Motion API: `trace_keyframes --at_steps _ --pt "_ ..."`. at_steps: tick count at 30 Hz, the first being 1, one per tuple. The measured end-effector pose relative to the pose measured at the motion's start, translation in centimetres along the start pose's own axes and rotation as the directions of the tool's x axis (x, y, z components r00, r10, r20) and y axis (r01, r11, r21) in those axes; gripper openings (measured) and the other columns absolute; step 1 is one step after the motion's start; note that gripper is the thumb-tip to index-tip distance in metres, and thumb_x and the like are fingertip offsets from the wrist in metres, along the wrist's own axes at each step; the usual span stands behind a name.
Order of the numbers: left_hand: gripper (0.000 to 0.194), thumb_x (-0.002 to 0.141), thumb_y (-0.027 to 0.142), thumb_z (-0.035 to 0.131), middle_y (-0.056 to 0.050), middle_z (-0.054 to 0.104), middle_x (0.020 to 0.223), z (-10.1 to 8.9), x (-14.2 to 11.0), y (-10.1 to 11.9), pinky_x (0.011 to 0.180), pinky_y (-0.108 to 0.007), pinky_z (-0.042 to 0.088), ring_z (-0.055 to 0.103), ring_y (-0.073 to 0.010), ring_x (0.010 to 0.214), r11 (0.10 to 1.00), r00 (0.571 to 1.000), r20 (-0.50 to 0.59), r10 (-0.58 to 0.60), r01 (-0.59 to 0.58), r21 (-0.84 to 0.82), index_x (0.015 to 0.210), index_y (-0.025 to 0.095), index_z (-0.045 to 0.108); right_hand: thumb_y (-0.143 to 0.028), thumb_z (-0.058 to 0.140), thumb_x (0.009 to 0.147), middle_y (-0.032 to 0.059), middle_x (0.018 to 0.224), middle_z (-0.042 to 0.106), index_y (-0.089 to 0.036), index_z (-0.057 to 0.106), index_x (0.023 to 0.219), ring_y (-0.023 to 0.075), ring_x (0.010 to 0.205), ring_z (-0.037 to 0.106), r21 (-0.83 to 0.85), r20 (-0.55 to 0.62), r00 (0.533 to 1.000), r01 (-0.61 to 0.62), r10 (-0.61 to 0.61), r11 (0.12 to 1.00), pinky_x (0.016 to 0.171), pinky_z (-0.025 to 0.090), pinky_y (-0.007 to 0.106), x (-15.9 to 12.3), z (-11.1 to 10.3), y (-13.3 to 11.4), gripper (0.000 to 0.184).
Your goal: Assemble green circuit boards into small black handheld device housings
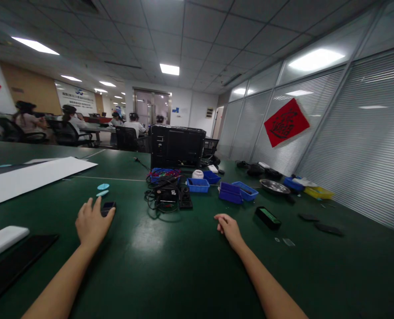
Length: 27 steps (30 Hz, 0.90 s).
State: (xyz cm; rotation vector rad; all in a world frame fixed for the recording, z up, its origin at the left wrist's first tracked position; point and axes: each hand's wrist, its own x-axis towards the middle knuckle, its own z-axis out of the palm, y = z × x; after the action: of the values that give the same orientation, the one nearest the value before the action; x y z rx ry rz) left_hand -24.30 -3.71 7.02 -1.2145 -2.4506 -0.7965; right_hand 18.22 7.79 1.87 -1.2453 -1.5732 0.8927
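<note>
My left hand (92, 223) reaches over the table at left, fingers apart. Between its thumb and forefinger lies a small dark box-shaped object (108, 207); the hand is beside it, and no firm grip shows. Just beyond the fingertips are two light-blue round pieces (103, 187). My right hand (229, 229) is low over the table right of centre, its fingers curled together. Whether anything small is inside them is hidden. To its right sits a black open case with a green inside (268, 218), with small clear pieces (288, 242) near it.
A tangle of cables with a black power unit (167, 194) sits mid-table before a large black machine (178, 146). Blue bins (198, 185), a baseball (197, 174) and a metal dish (274, 186) stand further right. White sheets (34, 175) lie at left. People sit in the background.
</note>
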Motion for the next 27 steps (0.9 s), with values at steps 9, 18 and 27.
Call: trace_keyframes --at_steps 9,18,27 --pt "0.039 0.082 0.044 0.038 -0.013 0.036 0.133 -1.1 -1.1 1.3 0.1 -0.044 0.027 0.025 -0.031 0.127 0.989 0.992 -0.065 0.108 -0.101 0.105 0.093 0.016 0.063 -0.046 0.036 0.082 0.0035 0.064 0.055 -0.017 0.053 0.061 0.0142 0.061 0.05 -0.178 -0.021 0.985 0.163 -0.17 0.97 0.057 0.04 0.025 -1.2 -0.2 -2.2 0.04" --pt "0.04 0.079 0.029 0.041 -0.011 0.04 0.131 -0.2 -1.5 1.3 0.102 -0.043 0.025 0.027 -0.0282 0.126 0.985 0.986 -0.054 0.16 -0.156 0.08 0.117 0.019 0.049 -0.04 0.026 0.087 -0.0007 0.052 0.045 -0.019 0.053 0.066 0.0126 0.05 0.043 -0.337 0.051 0.978 0.207 -0.202 0.918 0.052 0.033 0.024 -2.4 1.4 -2.8 0.041" --pt "0.071 0.072 0.054 0.042 -0.017 0.055 0.115 2.2 1.2 -1.6 0.074 -0.036 0.045 0.055 -0.031 0.101 0.945 0.891 0.369 -0.265 0.315 -0.082 0.128 0.012 0.034 -0.004 0.032 0.06 0.0006 0.057 0.05 -0.019 0.044 0.044 0.0127 0.059 0.049 -0.322 0.438 0.87 0.388 -0.227 0.864 0.061 0.036 0.023 -2.3 2.3 -1.6 0.025"
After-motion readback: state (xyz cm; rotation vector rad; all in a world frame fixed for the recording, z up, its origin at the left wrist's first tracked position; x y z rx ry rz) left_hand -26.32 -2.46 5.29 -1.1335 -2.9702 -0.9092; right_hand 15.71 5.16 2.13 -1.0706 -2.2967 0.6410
